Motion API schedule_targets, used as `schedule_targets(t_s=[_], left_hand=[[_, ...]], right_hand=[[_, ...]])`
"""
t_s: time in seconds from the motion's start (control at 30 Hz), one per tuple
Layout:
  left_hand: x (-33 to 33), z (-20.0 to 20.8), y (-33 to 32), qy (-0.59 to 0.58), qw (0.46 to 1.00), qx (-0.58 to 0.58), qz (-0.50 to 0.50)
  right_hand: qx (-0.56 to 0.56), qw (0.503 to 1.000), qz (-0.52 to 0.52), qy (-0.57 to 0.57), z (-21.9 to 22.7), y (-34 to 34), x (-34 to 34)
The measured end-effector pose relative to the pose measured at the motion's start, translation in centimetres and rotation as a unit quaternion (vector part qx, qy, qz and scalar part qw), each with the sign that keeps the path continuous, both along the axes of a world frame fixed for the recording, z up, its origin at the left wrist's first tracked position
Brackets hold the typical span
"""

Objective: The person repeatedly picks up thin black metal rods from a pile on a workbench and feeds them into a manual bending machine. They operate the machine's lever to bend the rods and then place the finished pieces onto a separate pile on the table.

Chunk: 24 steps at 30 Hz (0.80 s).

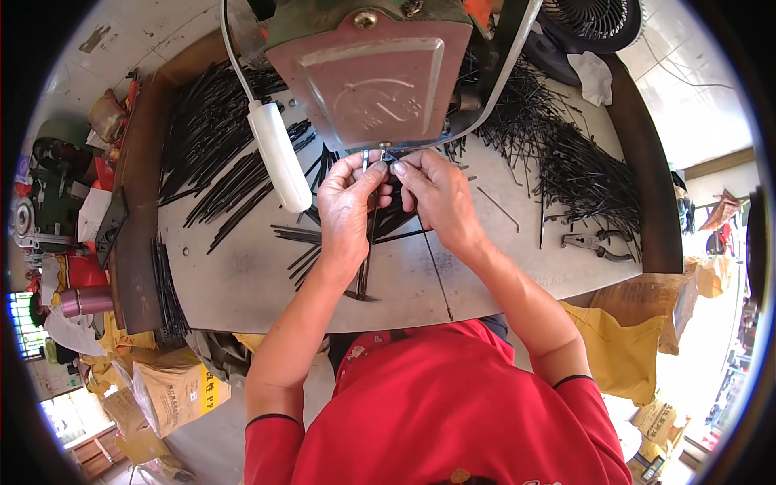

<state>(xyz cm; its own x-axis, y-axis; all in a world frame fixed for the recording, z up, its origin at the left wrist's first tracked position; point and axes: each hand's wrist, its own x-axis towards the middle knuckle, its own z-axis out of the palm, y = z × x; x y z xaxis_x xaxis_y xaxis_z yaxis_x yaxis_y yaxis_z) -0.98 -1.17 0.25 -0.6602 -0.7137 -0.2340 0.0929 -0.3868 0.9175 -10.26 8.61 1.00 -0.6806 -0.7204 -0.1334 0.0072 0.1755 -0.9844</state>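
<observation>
My left hand [346, 202] and my right hand [436, 194] meet just under the front of a green machine with a reddish-brown cover [368, 89]. The fingers of both are pinched close around a small dark piece at the machine's lower edge. A thin black rod [370, 250] runs down from beneath my left fingers toward the table's near side. Another thin black rod [436, 271] comes out below my right fingers and slants toward me. The fingertips partly hide the held ends. Several loose black rods [301, 236] lie beside my left wrist.
Black rods cover the table's left [234, 182] and right [578, 174] sides. A white rounded bar on a cord [279, 158] hangs left of the machine. Pliers [600, 244] lie at the right. Behind them a black fan [594, 20] and white cloth [592, 78] stand near the raised rim [647, 153].
</observation>
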Motion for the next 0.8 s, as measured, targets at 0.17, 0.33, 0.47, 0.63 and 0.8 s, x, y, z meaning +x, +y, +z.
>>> schedule_targets(t_s=[0.17,0.33,0.47,0.63,0.8], left_hand=[[-0.01,-0.04,-0.24,0.004,1.0,0.014,-0.01],[0.08,0.25,-0.28,0.005,1.0,0.019,-0.012],[-0.02,0.33,-0.23,0.018,0.999,0.023,-0.021],[-0.11,0.27,-0.31,0.01,0.999,0.034,-0.015],[-0.09,0.2,-0.59,0.003,0.998,0.058,-0.013]], right_hand=[[-0.013,0.999,0.001,-0.031,0.07,-0.23,0.03],[-0.032,0.997,0.001,-0.066,-0.36,-0.43,0.11],[-0.038,0.997,-0.005,-0.072,-0.23,-0.35,0.07],[-0.048,0.995,0.009,-0.092,-0.42,-0.5,-0.25],[-0.071,0.993,-0.006,-0.099,-0.57,-0.78,0.06]])
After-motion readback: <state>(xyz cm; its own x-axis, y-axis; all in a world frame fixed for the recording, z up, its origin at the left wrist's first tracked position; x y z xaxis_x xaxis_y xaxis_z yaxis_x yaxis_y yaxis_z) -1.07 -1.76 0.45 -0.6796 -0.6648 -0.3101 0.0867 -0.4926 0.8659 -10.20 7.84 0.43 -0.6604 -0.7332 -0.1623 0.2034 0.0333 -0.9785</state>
